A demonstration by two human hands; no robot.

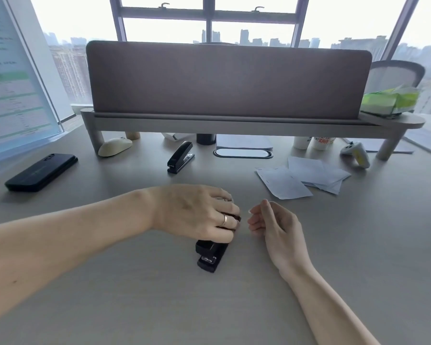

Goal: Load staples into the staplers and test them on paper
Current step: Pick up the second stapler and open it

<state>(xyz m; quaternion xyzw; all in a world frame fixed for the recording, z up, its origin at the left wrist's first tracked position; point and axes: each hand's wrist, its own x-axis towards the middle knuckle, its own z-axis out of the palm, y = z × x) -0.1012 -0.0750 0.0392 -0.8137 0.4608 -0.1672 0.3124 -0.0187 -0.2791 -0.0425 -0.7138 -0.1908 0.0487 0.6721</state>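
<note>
Fingers of the left hand [197, 212] clamp down over a black stapler [210, 255] lying on the desk [135, 295], only its near end showing below the palm. The right hand [271, 220] rests just beside it at 3 o'clock, loosely curled and gripping nothing that can be made out, its fingertips close to the left knuckles but apart from them.

A second stapler [180, 157] sits shut at 12 o'clock, well apart. Slips of paper [301, 176] fan out at 2 o'clock, some overlapping, with small staple marks along one edge. A dark phone [41, 172] lies at 10 o'clock, with a pale mouse [115, 146] farther back by a leg of the riser [234, 124].

The desk is smooth pale grey. The riser carries a grey fabric screen [229, 80] and a green packet [390, 99] at its right end. A lit monitor [13, 78] stands at far left. Behind, tall windows [209, 21] show hazy towers.
</note>
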